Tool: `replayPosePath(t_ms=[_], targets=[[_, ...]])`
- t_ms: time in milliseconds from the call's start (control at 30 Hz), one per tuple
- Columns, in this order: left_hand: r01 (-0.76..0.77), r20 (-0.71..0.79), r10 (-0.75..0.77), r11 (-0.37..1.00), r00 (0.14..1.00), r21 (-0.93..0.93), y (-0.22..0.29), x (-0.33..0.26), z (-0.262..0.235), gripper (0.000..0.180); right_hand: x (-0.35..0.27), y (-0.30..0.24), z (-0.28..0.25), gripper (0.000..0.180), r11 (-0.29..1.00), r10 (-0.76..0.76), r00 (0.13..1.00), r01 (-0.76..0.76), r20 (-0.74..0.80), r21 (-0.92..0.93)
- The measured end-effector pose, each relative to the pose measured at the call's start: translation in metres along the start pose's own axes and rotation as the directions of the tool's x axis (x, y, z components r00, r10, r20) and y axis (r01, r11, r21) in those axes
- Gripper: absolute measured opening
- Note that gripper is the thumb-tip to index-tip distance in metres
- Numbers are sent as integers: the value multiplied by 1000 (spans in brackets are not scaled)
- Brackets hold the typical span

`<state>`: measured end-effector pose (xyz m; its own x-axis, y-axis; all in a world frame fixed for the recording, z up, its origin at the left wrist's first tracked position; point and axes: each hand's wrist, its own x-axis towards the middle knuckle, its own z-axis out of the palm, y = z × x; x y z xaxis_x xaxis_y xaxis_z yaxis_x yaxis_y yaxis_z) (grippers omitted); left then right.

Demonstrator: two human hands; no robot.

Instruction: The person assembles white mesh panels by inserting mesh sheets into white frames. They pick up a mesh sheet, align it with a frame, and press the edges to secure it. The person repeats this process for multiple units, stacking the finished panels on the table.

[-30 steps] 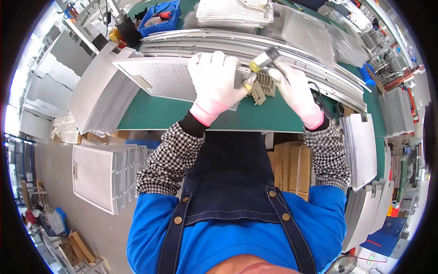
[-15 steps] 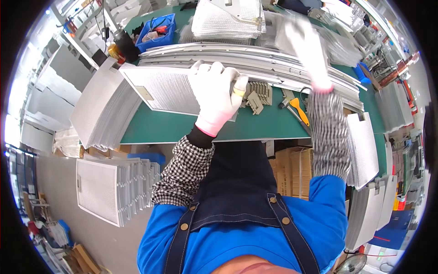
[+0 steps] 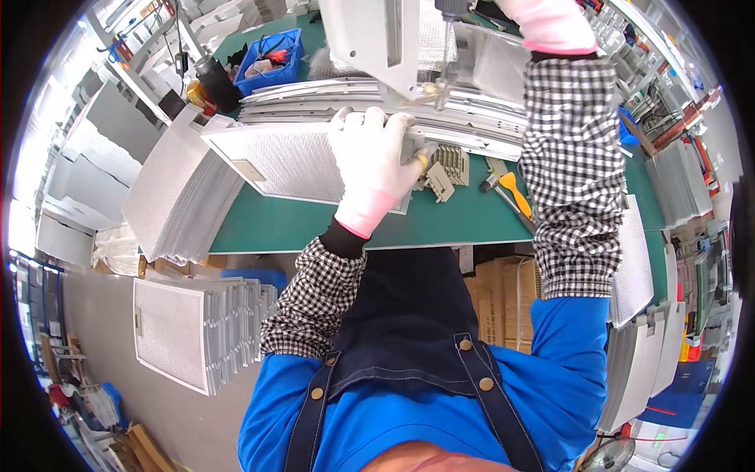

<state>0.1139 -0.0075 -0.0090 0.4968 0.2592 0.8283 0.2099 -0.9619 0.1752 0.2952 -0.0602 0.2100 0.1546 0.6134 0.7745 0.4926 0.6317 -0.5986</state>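
My left hand (image 3: 370, 161), in a white glove with a pink cuff, is closed over the right part of a framed metal mesh filter panel (image 3: 291, 161). The panel is tilted above the green table, with a small latch plate at its lower left. My gloved right hand (image 3: 550, 27) reaches to the top right edge of the view, where its fingers are cut off. Between the hands hangs a grey metal bracket (image 3: 366, 39) with a slot, next to a dark cylinder (image 3: 451, 8) with a thin rod below it. Beige plastic clips (image 3: 442, 189) lie beside my left thumb.
Long white metal strips (image 3: 487, 130) lie across the table behind the panel. A hammer (image 3: 503, 193) and a yellow-handled scraper (image 3: 516, 194) rest right of the clips. Stacked mesh panels stand at the left (image 3: 177, 189) and right (image 3: 631, 267). A blue bin (image 3: 271, 59) sits at the back left.
My right hand has moved farther up, toward the top edge. The grey bracket and rod now reach much lower into view. My left hand stays on the panel, almost unmoved.
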Motion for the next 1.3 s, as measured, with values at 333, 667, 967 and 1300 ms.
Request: replayPosePath(t_ms=[333,667,967,1300], targets=[[22,-8,-22,1000,1000,-5,1,-6,2,42,-15,-14,37,28,975,-131,991,134,30,-179],[86,23,-84,990,996,-110,-2,-16,13,42,-21,-31,57,21,982,-131,991,128,12,138],[120,41,-115,980,993,-157,-4,-19,19,37,-18,-30,53,12,704,-521,836,534,171,-469],[129,180,-85,959,980,-252,-11,-22,25,31,-45,-3,74,19,989,23,994,-7,-105,145]])
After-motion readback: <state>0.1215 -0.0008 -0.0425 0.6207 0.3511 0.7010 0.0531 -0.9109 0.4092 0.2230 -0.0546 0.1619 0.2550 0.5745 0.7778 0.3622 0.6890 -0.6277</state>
